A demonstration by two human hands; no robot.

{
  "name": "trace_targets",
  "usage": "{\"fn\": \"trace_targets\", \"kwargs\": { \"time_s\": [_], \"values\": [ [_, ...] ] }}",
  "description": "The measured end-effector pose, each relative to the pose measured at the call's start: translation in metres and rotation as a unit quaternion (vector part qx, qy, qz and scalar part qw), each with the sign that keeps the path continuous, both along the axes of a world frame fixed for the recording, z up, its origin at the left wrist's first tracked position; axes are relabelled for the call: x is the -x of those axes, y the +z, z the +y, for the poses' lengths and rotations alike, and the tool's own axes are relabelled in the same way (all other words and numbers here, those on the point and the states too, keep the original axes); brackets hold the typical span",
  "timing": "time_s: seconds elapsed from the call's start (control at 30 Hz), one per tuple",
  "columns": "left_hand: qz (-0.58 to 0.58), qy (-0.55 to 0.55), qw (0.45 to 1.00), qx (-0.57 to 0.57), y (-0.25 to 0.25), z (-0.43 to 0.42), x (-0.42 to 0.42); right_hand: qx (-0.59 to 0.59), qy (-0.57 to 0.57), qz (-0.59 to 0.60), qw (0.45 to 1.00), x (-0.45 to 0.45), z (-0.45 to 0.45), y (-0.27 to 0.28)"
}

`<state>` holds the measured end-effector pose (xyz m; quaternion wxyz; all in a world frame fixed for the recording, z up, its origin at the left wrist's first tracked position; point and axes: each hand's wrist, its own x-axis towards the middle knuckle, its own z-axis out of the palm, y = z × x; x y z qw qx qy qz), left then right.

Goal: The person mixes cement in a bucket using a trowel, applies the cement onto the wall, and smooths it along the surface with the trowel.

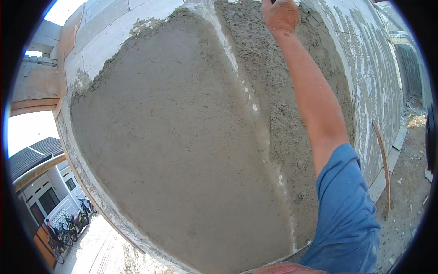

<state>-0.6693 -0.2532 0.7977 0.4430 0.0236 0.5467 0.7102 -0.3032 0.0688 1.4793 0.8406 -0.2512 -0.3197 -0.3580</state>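
Right hand (281, 17) high by wall (107, 39): clenched round dark handle (273, 1), likely best hold | mortar (173, 128): probably soft, heavy | left hand (292, 269): grip unclear

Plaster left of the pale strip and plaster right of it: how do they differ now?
The left plaster is mostly smooth, while the right plaster is rough and pitted. The left plaster covers a wide area; the right plaster forms a narrower band, partly behind the raised arm. Both are grey-brown and border the pale strip.

1 head-worn view faces the plastered wall (173, 137) up close, an arm's reach away.
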Motion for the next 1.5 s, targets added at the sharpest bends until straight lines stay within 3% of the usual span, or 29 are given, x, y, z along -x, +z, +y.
{"fn": "trace_targets", "kwargs": {
  "time_s": [0.03,0.07,0.1,0.17,0.23,0.27,0.3,0.33,0.37,0.43,0.5,0.6,0.63,0.67,0.73,0.8,0.87,0.93,1.03,1.13,1.23,1.33,1.43,1.5],
  "values": [
    [0.002,0.003,1.0,-0.001,0.005,0.0,-0.003,0.159,-0.01,-0.01,0.987,0.019,0.03,0.007],
    [0.003,0.007,1.0,-0.001,0.009,0.0,-0.005,0.293,0.135,-0.069,0.944,0.043,0.032,0.004],
    [0.006,0.008,1.0,-0.003,0.01,0.0,-0.007,0.403,0.15,-0.142,0.892,0.067,0.053,-0.006],
    [0.021,0.004,1.0,-0.008,0.008,-0.001,-0.01,0.347,0.234,-0.186,0.889,0.121,0.034,-0.098],
    [0.033,-0.001,0.999,-0.021,-0.001,-0.005,-0.012,0.349,0.371,-0.273,0.816,0.15,-0.014,-0.214],
    [0.04,0.0,0.999,-0.028,-0.007,-0.007,-0.013,0.35,0.442,-0.315,0.764,0.156,-0.036,-0.28],
    [0.046,-0.001,0.998,-0.039,-0.012,-0.009,-0.014,0.397,0.499,-0.367,0.677,0.156,-0.063,-0.339],
    [0.055,-0.002,0.997,-0.049,-0.017,-0.012,-0.013,0.448,0.499,-0.431,0.604,0.159,-0.075,-0.401],
    [0.063,-0.004,0.996,-0.061,-0.02,-0.015,-0.013,0.546,0.47,-0.491,0.49,0.155,-0.099,-0.442],
    [0.076,-0.008,0.993,-0.087,-0.026,-0.019,-0.016,0.568,0.443,-0.589,0.366,0.164,-0.115,-0.538],
    [0.09,-0.005,0.988,-0.123,-0.028,-0.03,-0.018,0.596,0.365,-0.646,0.306,0.172,-0.145,-0.593],
    [0.109,-0.001,0.977,-0.184,-0.024,-0.051,-0.023,0.537,0.222,-0.748,0.321,0.198,-0.175,-0.654],
    [0.128,-0.021,0.985,-0.109,-0.048,-0.051,-0.011,0.529,0.261,-0.723,0.36,0.207,-0.193,-0.679],
    [0.158,-0.016,0.986,-0.06,-0.026,-0.053,-0.024,0.497,0.267,-0.749,0.348,0.21,-0.213,-0.677],
    [0.148,-0.03,0.981,-0.125,-0.013,-0.049,-0.027,0.465,0.244,-0.777,0.346,0.21,-0.235,-0.63],
    [0.134,-0.039,0.985,-0.102,-0.008,-0.057,-0.024,0.502,0.213,-0.744,0.387,0.212,-0.227,-0.6],
    [0.142,-0.029,0.984,-0.107,-0.006,-0.06,-0.024,0.601,0.182,-0.707,0.324,0.213,-0.21,-0.602],
    [0.187,-0.033,0.977,-0.1,-0.006,-0.06,-0.016,0.572,0.125,-0.758,0.288,0.215,-0.223,-0.616],
    [0.212,-0.018,0.969,-0.127,0.007,-0.061,-0.026,0.598,0.251,-0.692,0.318,0.205,-0.233,-0.586],
    [0.21,-0.028,0.969,-0.129,0.012,-0.064,-0.026,0.624,0.205,-0.638,0.402,0.218,-0.233,-0.612],
    [0.206,-0.068,0.971,-0.105,0.011,-0.066,-0.014,0.595,0.206,-0.708,0.321,0.202,-0.237,-0.616],
    [0.228,-0.075,0.963,-0.126,0.013,-0.072,-0.012,0.635,0.256,-0.627,0.371,0.185,-0.241,-0.606],
    [0.274,-0.095,0.946,-0.143,0.013,-0.063,-0.017,0.598,0.33,-0.644,0.345,0.165,-0.217,-0.67],
    [0.292,-0.118,0.937,-0.154,0.007,-0.055,-0.025,0.707,0.48,-0.496,0.156,0.167,-0.236,-0.679]
  ]
}}
